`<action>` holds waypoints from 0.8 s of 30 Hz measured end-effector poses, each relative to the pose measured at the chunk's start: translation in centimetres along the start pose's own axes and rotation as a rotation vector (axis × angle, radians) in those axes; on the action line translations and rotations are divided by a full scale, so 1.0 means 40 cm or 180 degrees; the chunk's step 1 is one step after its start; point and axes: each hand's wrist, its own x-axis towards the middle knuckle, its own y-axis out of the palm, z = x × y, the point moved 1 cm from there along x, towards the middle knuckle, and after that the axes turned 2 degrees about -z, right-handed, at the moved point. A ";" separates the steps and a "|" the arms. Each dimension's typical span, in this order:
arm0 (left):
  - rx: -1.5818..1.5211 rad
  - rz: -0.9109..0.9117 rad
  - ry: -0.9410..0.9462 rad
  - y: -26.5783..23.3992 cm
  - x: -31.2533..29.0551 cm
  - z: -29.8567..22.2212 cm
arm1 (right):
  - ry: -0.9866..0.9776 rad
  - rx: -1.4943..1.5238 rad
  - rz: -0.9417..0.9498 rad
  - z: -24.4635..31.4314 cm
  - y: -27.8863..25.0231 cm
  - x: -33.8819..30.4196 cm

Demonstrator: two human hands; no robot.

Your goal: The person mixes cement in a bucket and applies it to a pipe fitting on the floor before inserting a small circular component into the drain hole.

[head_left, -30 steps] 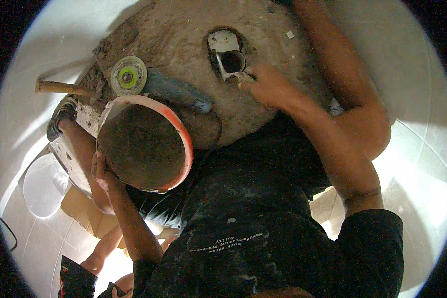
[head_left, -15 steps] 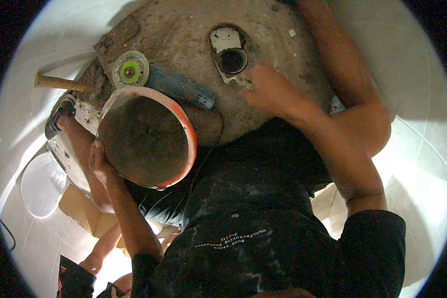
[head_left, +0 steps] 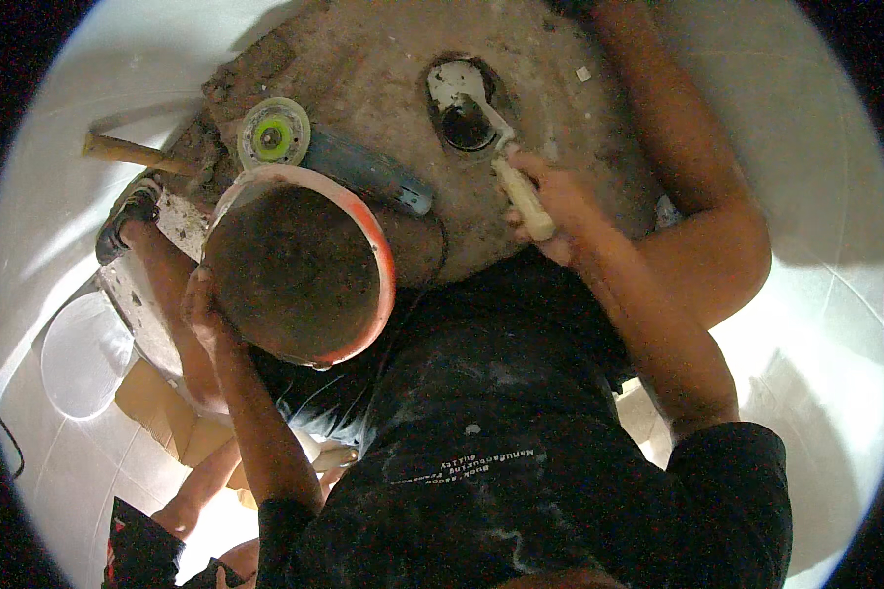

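Observation:
My right hand [head_left: 557,204] is closed around the pale handle of a trowel [head_left: 523,199]. Its bent metal neck reaches over a hole in the rough floor, with a dark round pipe opening [head_left: 465,126] inside. A whitish flat patch [head_left: 452,80] lies at the far side of the opening; I cannot tell whether it is the trowel's blade. My left hand [head_left: 204,306] grips the left side of a round bucket [head_left: 380,260] with a red and white rim. The bucket is tilted, and its inside looks dark brown.
Beyond the bucket lies a blue angle grinder [head_left: 368,177] with a green-centred disc. A wooden handle [head_left: 136,153] lies farther left. White tiles [head_left: 840,255] surround the bare cement floor [head_left: 363,59]. A white round lid [head_left: 86,355], cardboard [head_left: 167,407] and another person's arm [head_left: 198,491] are at lower left.
My right hand has drawn back from the hole toward me, and the trowel's handle now shows in it. My left hand stays on the bucket. The whole view has shifted slightly.

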 end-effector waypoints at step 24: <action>0.0135 0.0055 0.0138 -0.051 0.006 0.037 | -0.0228 0.0003 0.0412 -0.088 0.278 -0.054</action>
